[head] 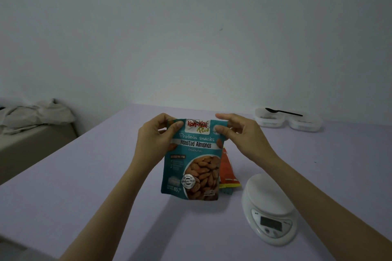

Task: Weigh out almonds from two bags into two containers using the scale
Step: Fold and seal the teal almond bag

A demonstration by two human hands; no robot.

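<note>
Teal almond bag (pixel 192 161): held upright above the table's middle, likely for tearing open.
Left hand (pixel 156 135): top left corner is pinched.
Right hand (pixel 237 133): top right corner is pinched.
Scale (pixel 270 207): kept near right, unloaded.

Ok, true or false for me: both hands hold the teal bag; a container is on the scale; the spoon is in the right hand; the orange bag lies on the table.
The left hand and right hand both pinch the teal bag at its top: true.
A container is on the scale: false, its platform is bare; the containers stand at the far right of the table.
The spoon is in the right hand: false, it lies across the containers.
The orange bag lies on the table: true.
</note>
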